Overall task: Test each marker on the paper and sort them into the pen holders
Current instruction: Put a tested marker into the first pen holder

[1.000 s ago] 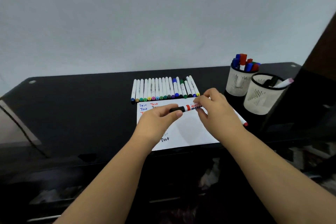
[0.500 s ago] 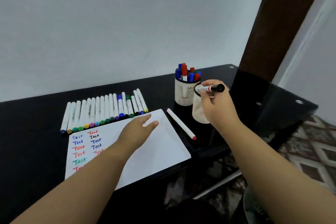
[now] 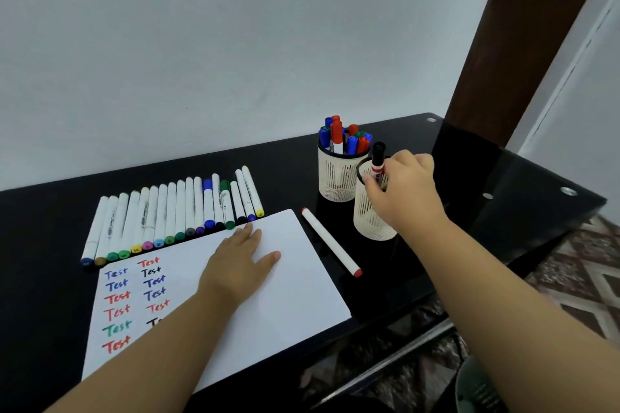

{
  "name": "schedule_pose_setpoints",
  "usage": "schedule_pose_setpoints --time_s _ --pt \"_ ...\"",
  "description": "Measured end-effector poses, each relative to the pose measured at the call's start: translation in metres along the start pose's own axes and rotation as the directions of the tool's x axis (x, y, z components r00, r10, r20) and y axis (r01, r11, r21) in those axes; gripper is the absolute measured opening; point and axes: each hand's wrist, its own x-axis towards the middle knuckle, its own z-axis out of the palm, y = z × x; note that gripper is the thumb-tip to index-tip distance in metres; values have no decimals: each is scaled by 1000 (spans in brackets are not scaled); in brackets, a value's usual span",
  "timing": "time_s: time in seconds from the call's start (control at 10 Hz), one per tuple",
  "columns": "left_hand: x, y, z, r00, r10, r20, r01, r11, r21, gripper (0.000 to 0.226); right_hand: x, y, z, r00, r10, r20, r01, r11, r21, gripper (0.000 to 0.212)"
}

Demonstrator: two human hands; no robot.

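Left hand (image 3: 240, 261): yours, flat w/ straight fingers on white paper sheet (image 3: 288, 298).
Right hand (image 3: 404, 188): pinches black-capped white marker (image 3: 377, 161), upright, tip down in near white mesh pen holder (image 3: 370, 218).
Far white mesh pen holder (image 3: 337, 178): full of markers.

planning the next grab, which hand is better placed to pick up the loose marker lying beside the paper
Left, probably. The left hand rests open on the paper near that marker; the right hand is busy holding a black-capped marker over the holder.
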Motion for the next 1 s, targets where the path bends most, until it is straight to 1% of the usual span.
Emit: schedule_pose_setpoints --time_s 0.1,0.2,0.3,0.4,0.5,0.6,0.7,0.9,1.0 --pt "1 0 0 1000 3 -2 -3 1000 -5 67 3 -2 1 999 45 15 -44 997 -70 40" --pt "0 -1 0 1000 7 -9 -7 1000 -5 66 4 -4 1 996 87 28 -85 993 -79 37" --pt "0 -1 1 1000 8 -12 -8 1000 -1 66 4 -8 -2 991 131 32 -132 991 24 34" --pt "0 -1 0 1000 7 -14 -7 1000 -2 66 1 -11 -6 992 127 2 -126 984 129 47" --pt "0 -1 1 1000 11 -17 -11 1000 -3 66 -1 -8 -3 995 76 -59 -69 990 121 52" --pt "0 -1 1 1000 14 -15 -14 1000 -6 66 0 -4 -3 999 27 -37 -25 999 36 43" --pt "1 -2 1 1000 11 -15 -11 1000 -5 66 2 -2 -4 1000 11 5 -11 1000 -11 35" --pt "-2 2 1 1000 5 -12 -5 1000 15 65 4 -5 -9 998 13 64 -9 998 -62 39" --pt "-3 5 -2 1000 11 -8 -10 996 84 64 2 -7 -16 997 -32 67 35 999 -38 42"
